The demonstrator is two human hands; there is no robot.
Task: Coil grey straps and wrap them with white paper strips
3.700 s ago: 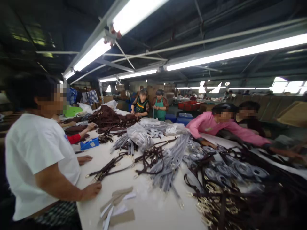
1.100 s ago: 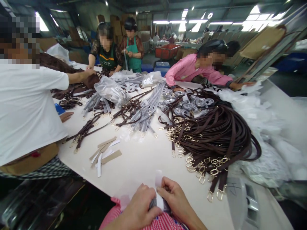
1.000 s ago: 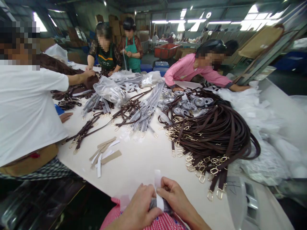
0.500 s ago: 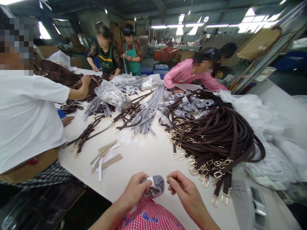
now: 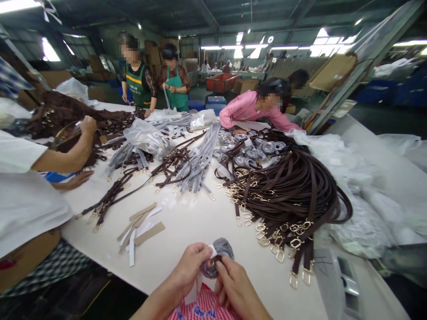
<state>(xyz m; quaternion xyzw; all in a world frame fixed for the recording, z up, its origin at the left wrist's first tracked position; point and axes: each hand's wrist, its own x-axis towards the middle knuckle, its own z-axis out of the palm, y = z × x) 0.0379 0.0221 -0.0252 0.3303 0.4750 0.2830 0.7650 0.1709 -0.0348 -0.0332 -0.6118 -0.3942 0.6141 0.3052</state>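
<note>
Close to my apron at the table's near edge, my left hand (image 5: 191,264) is closed around a rolled-up strap (image 5: 224,248) in thin grey plastic. A white paper band (image 5: 212,251) shows on the roll beside my left thumb. The fingers of my right hand (image 5: 232,282) are bent and pinch the roll's lower right side, where a bit of gold metal shows. A pale strip (image 5: 192,292) hangs under my left hand. Loose white and tan strips (image 5: 151,232) lie on the table (image 5: 187,222) ahead of my left hand.
A large heap of brown straps (image 5: 293,186) with gold clasps lies to the right. Plastic-wrapped rolls (image 5: 255,153) and flat wrapped straps (image 5: 200,162) lie farther back. Clear plastic (image 5: 363,213) covers the right side. A co-worker's arm (image 5: 66,158) reaches in from the left; others stand across the table.
My right hand has moved left and now touches the roll, which has turned in my left hand. The co-worker's arm at left has shifted left, and the whole view has swung slightly right.
</note>
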